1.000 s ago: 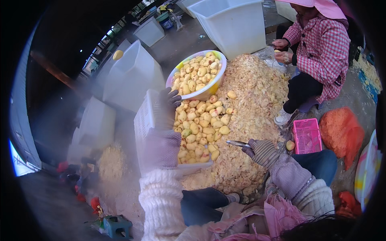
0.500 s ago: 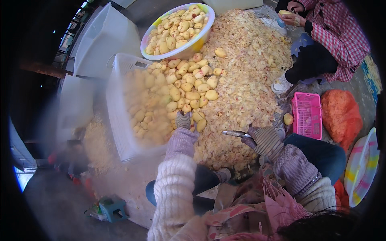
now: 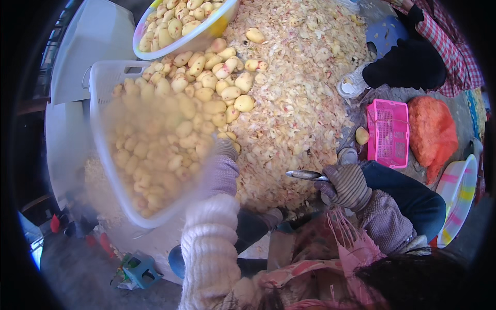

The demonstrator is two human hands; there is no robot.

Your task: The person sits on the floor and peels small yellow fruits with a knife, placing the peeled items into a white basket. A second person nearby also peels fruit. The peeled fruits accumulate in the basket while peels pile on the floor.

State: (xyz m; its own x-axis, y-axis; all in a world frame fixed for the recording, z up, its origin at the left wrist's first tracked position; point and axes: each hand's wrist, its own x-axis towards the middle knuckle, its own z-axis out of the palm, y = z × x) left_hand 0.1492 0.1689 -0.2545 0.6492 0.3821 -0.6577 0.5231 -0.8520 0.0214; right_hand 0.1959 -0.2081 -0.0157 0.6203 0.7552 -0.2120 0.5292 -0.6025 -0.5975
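Observation:
My left hand (image 3: 226,149), in a striped glove, reaches to the potatoes at the right side of a white plastic crate (image 3: 106,139). Its fingertips touch or lie beside a potato (image 3: 227,135); haze and the glove hide how they are bent. Pale yellow potatoes (image 3: 204,94) fill the crate and spill out past its far right corner. In my right hand (image 3: 349,187), also gloved, is a metal peeler (image 3: 305,175), its tip pointing left above the peelings. The gloved fingers are closed round its handle.
A wide heap of peelings (image 3: 289,108) covers the middle ground. Beyond the crate stands a basin (image 3: 142,44) of potatoes. At right are a pink basket (image 3: 388,133), an orange mesh sack (image 3: 431,132), a colourful basin (image 3: 457,199) and a seated person (image 3: 413,64). A blue stool (image 3: 142,269) stands lower left.
The whole view has shifted, so the crate and basin appear farther left. My left hand stays by the potatoes at the crate's right side; my right hand still holds the peeler.

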